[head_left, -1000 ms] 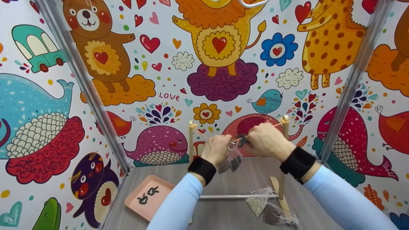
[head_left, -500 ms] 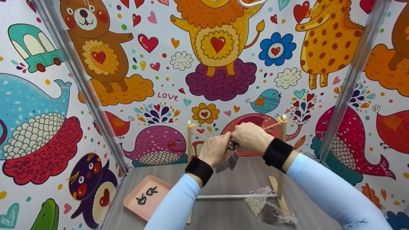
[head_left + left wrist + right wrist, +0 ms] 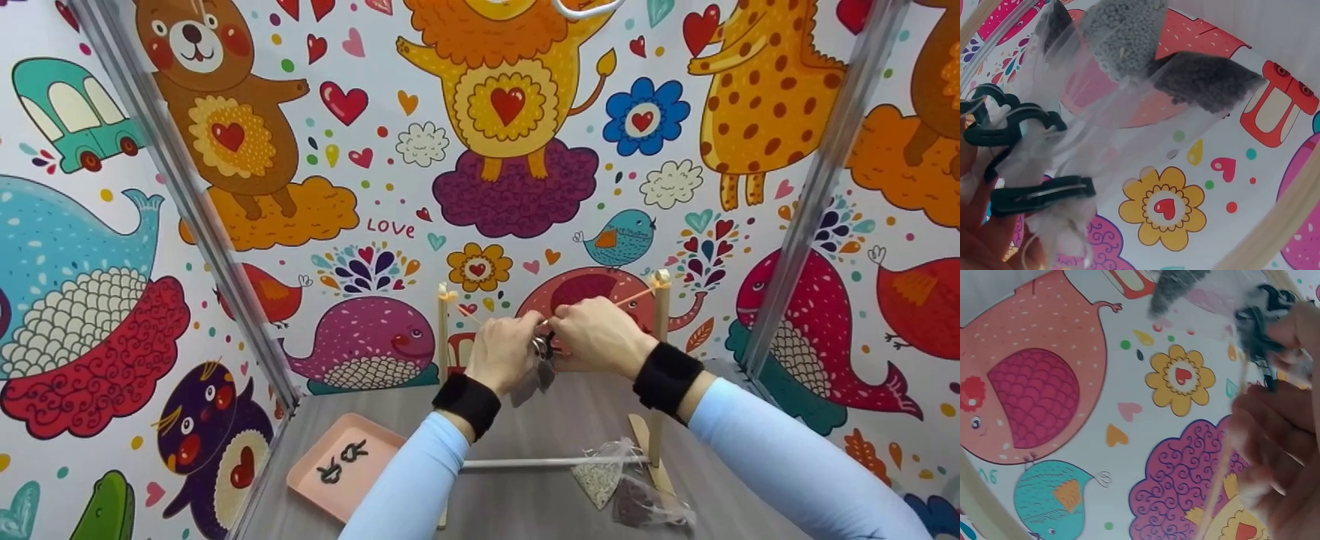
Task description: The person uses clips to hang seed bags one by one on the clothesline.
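Observation:
Both hands meet at a thin orange cord (image 3: 634,295) strung between two wooden posts. My left hand (image 3: 501,351) pinches the gathered white neck of a sheer mesh bag at the cord. A dark green clip (image 3: 1257,326) is between the thumb and fingers of my right hand (image 3: 600,330), right beside the left fingertips. Several small mesh bags hang below; in the left wrist view one has pale grains (image 3: 1123,36) and another dark grains (image 3: 1202,81). One dark green clip (image 3: 1044,196) grips a bag's neck there, and more green clips (image 3: 1013,126) overlap by the fingers.
The wooden posts (image 3: 660,375) rise from a frame with a white crossbar (image 3: 525,463). A pink tray (image 3: 367,480) at left holds two green clips (image 3: 330,470). Pale (image 3: 598,480) and dark-filled (image 3: 637,502) mesh bags lie by the right post's foot.
My right hand has moved left along the cord with the green clip, up to the left hand, then shifted slightly back right. The left hand stays at the cord.

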Action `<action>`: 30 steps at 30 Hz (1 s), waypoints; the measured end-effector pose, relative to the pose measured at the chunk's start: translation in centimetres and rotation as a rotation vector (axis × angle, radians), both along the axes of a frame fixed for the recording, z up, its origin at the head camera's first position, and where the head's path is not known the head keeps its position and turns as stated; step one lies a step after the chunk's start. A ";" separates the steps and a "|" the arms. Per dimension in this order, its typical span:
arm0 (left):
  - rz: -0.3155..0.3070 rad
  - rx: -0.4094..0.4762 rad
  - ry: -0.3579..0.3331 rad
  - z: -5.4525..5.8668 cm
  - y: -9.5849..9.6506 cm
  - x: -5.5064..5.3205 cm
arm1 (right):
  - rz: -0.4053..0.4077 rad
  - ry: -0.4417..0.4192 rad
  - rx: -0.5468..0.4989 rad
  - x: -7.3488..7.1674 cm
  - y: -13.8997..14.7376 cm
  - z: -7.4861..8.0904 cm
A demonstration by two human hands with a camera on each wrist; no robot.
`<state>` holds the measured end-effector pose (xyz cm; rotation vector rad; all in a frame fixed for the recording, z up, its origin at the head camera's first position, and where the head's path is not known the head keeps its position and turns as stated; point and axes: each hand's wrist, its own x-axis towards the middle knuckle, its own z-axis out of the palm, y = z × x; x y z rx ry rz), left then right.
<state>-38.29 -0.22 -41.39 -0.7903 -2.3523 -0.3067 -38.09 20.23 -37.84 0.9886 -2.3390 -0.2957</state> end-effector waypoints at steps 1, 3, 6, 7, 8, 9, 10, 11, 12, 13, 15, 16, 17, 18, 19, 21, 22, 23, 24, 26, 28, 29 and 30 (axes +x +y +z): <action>-0.012 0.016 -0.006 0.0 -0.1 0.1 | 0.020 0.037 -0.013 0.0 0.4 -0.4; -0.040 0.064 -0.012 -0.1 -0.4 0.2 | 0.064 0.116 -0.045 0.0 1.3 -1.3; -0.104 0.150 0.016 -0.2 -1.4 0.6 | 0.119 0.184 -0.117 0.1 2.7 -2.8; -0.131 0.181 0.037 -0.3 -1.8 0.6 | 0.120 0.189 -0.141 0.1 3.1 -3.3; -0.156 0.212 0.065 -0.4 -2.4 0.7 | 0.112 0.178 -0.166 0.2 3.5 -3.8; -0.181 0.239 0.096 -0.6 -3.0 0.6 | 0.096 0.157 -0.189 0.3 3.9 -4.3; -0.204 0.266 0.132 -0.9 -3.7 0.6 | 0.073 0.124 -0.213 0.5 4.2 -4.8; -0.223 0.293 0.170 -1.4 -4.5 0.5 | 0.048 0.086 -0.241 0.7 4.5 -5.3; -0.232 0.319 0.206 -1.8 -5.4 0.4 | 0.012 0.047 -0.261 1.0 4.9 -5.8; -0.231 0.333 0.238 -2.4 -6.5 0.4 | -0.025 0.014 -0.280 1.3 5.2 -6.4; -0.206 0.352 0.283 -3.7 -9.0 0.2 | -0.084 -0.043 -0.314 1.9 5.8 -7.6; -0.180 0.359 0.297 -4.4 -10.3 0.2 | -0.111 -0.070 -0.330 2.2 6.1 -8.3; -0.144 0.360 0.301 -5.2 -11.8 0.2 | -0.135 -0.090 -0.342 2.5 6.4 -9.0; -0.101 0.357 0.298 -6.0 -13.2 0.1 | -0.157 -0.109 -0.351 2.7 6.6 -9.7; -0.058 0.352 0.291 -6.8 -14.8 0.0 | -0.173 -0.127 -0.365 3.0 6.9 -10.4; 0.037 0.357 0.265 -8.6 -17.6 -0.3 | -0.206 -0.175 -0.385 3.5 7.3 -11.7; 0.086 0.358 0.240 -9.6 -18.9 -0.5 | -0.222 -0.202 -0.395 3.7 7.5 -12.2; 0.134 0.354 0.207 -10.6 -20.1 -0.6 | -0.242 -0.229 -0.404 3.9 7.6 -12.8; 0.179 0.351 0.168 -11.6 -21.2 -0.8 | -0.264 -0.256 -0.410 4.1 7.6 -13.3; 0.273 0.343 0.045 -13.7 -23.1 -0.8 | -0.314 -0.317 -0.421 4.3 7.6 -14.1; 0.370 0.322 -0.117 -15.6 -24.7 -0.7 | -0.357 -0.371 -0.435 4.3 7.3 -14.9; 0.418 0.312 -0.210 -16.5 -25.3 -0.6 | -0.372 -0.390 -0.439 4.3 7.2 -15.2; 0.466 0.301 -0.303 -17.4 -25.9 -0.4 | -0.382 -0.406 -0.444 4.2 7.0 -15.5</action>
